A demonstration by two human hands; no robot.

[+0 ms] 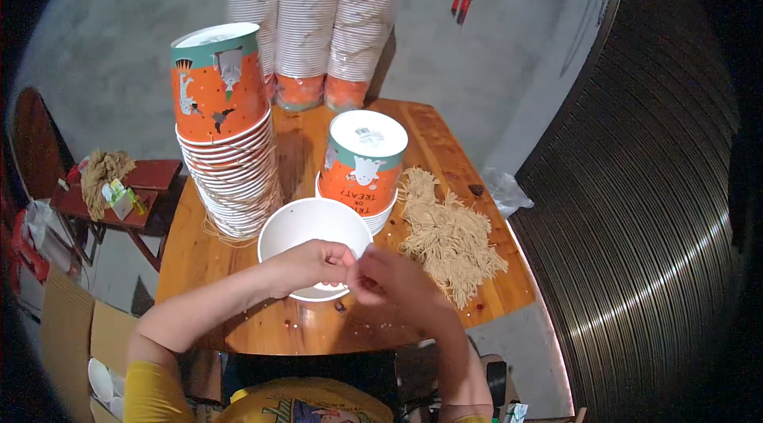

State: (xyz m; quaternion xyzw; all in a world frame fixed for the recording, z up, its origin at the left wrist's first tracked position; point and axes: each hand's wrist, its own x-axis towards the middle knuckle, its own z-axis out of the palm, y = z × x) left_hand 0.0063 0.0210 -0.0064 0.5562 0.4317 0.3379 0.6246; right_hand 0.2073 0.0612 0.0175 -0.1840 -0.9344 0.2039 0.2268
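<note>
A white paper bucket (pixel 310 224) stands at the near middle of the wooden table, its open mouth tilted toward me. Over its near rim my left hand (pixel 314 266) and my right hand (pixel 389 276) meet, fingertips pinched together. Whatever lies between the fingers is too small to make out. Just behind is a short stack of upside-down orange and green paper buckets (pixel 362 165). To the left rises a tall stack of like buckets (pixel 218 89), with thin cords hanging along its rims. Right of my hands lies a heap of tan cords (pixel 453 240).
Several plastic-wrapped bucket stacks (pixel 306 26) stand at the table's far edge. A small red bench (pixel 147 177) with a tan bundle (pixel 107 173) is at the left. An open cardboard box (pixel 67 320) sits low at the left; a ribbed dark shutter (pixel 644 208) is at the right.
</note>
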